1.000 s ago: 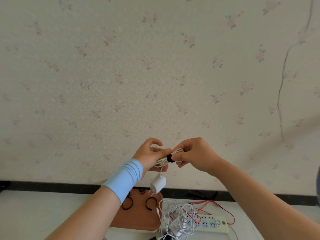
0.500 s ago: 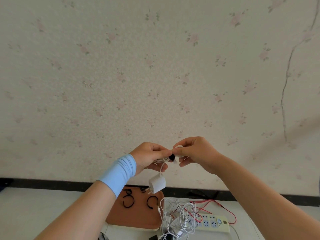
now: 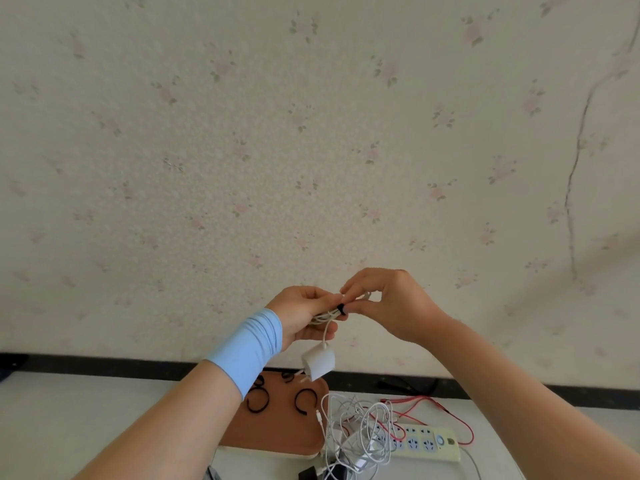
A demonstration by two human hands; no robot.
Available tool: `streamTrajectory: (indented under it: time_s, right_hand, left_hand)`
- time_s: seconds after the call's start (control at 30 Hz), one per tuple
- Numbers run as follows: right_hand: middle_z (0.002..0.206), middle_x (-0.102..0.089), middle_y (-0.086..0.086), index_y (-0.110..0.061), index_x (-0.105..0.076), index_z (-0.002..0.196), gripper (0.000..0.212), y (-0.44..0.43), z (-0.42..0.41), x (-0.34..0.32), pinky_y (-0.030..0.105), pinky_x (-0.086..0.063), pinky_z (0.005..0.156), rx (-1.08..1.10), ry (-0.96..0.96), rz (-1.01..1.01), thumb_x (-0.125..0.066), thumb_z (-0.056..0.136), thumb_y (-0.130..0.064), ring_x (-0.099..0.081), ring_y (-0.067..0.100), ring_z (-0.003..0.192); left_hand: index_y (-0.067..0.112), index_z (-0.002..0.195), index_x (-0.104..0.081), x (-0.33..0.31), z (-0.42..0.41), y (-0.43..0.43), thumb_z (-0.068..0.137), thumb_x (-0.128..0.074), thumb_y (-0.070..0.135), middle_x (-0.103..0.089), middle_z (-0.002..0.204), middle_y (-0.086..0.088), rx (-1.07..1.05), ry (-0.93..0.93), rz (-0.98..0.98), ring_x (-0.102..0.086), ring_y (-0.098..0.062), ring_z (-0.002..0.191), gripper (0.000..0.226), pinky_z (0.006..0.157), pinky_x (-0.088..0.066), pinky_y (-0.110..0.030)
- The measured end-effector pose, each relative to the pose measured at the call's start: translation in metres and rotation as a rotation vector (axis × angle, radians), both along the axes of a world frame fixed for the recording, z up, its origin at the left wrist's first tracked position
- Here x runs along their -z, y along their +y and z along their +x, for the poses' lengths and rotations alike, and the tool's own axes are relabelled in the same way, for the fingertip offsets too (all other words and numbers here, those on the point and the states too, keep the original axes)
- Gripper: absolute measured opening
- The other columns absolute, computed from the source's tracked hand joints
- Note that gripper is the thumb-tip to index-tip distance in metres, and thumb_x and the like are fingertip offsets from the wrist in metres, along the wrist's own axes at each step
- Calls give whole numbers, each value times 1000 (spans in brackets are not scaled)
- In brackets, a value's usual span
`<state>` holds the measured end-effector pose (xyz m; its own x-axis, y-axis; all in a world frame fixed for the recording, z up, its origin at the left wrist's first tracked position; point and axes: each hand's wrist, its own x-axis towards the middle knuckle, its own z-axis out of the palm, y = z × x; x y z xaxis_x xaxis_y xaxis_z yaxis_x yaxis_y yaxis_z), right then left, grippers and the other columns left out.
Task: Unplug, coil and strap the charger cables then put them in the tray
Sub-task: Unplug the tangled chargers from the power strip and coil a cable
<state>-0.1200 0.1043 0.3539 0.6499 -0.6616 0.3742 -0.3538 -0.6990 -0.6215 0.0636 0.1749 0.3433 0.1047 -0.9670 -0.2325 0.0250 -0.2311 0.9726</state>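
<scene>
**Strapping a coiled charger above the table**

A flowered wallpapered wall (image 3: 311, 150) fills most of the frame. Along the bottom edge runs a pale table (image 3: 86, 410). At lower centre it carries a brown tray (image 3: 277, 433) with loose black straps (image 3: 258, 402) lying in it. Just right of the tray sit a tangle of white cables (image 3: 360, 427) and a power strip (image 3: 427, 443).

Above them, at centre frame, the left hand (image 3: 299, 318) grips a coiled white charger cable (image 3: 322, 317), and its white adapter (image 3: 318, 361) dangles over the tray. The right hand (image 3: 391, 306) pinches a black strap (image 3: 341, 309) wrapped round the coil.

The step in hand looks like fastening that strap. Next, the strap probably needs pressing closed so that the loops do not slip. The bundle can then go down into the tray.
</scene>
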Motion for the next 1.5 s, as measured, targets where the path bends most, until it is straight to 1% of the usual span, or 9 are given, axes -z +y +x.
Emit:
streamTrajectory:
  time_s: [0.27,0.43,0.67,0.77,0.93,1.07,1.23,1.4,1.5]
  right_hand:
    - [77,-68,-8,-22,-74,84,8,-1,12,0,16,-48,58,148,-66,373,-72,91,-22,-57,4,66]
    - [98,-73,10,-11,-62,98,1,-1,23,8,48,-62,80,141,-238,631,-62,97,-10,-74,23,89]
    - [117,-65,6,-24,-38,134,48,-6,34,28,45,-62,83,162,-266,852,-67,96,-23,-73,24,97]
    - [121,-67,-4,-28,-54,131,32,-15,37,41,46,-46,104,95,-92,858,-58,99,-32,-61,16,116]
    - [114,-66,-2,-26,-62,115,34,-14,53,66,30,-47,90,-82,184,724,-75,84,-28,-61,16,106]
    - [106,-67,0,-21,-66,108,23,-21,68,85,28,-50,86,-10,164,620,-75,89,-28,-62,18,96]
    - [109,-63,4,-22,-64,110,13,-35,83,90,26,-51,67,40,198,706,-60,98,-24,-59,19,88]
    - [102,-58,3,-17,-61,121,24,-41,105,103,23,-42,61,24,217,712,-58,98,-24,-51,13,77]
    - [109,-56,4,-22,-47,132,55,-40,119,118,22,-45,60,-31,297,647,-77,86,-28,-54,14,79]
  left_hand:
    - [0,104,-67,6,-4,-3,97,-60,22,-76,95,-14,-3,-52,-123,-69,-21,71,25,71,-58,-33]
    - [0,101,-68,13,-8,-8,98,-58,30,-75,92,-15,-92,-43,-173,-70,-24,72,32,74,-60,-38]
    - [1,100,-70,25,3,-15,89,-70,15,-75,99,-16,-176,106,-74,-70,-28,80,17,75,-60,-39]
    - [-1,102,-69,29,8,-22,89,-69,13,-73,100,-20,-258,233,-53,-70,-30,81,19,74,-60,-38]
    - [-4,100,-71,44,16,-31,90,-65,12,-71,86,-18,-322,347,-59,-67,-22,68,19,67,-59,-34]
    - [7,86,-75,53,22,-42,84,-71,19,-73,86,-15,-418,191,-72,-67,-26,73,13,72,-57,-36]
    - [22,119,-60,62,58,-44,83,-73,27,-72,105,-3,-435,-108,-91,-67,-17,98,38,91,-54,-35]
    - [0,97,-63,77,93,-30,91,-59,-1,-71,97,-17,-340,-101,-85,-71,-27,91,7,79,-61,-37]
    - [3,111,-57,92,110,-25,90,-61,-6,-69,105,-20,-392,-15,-55,-72,-30,92,23,78,-61,-41]
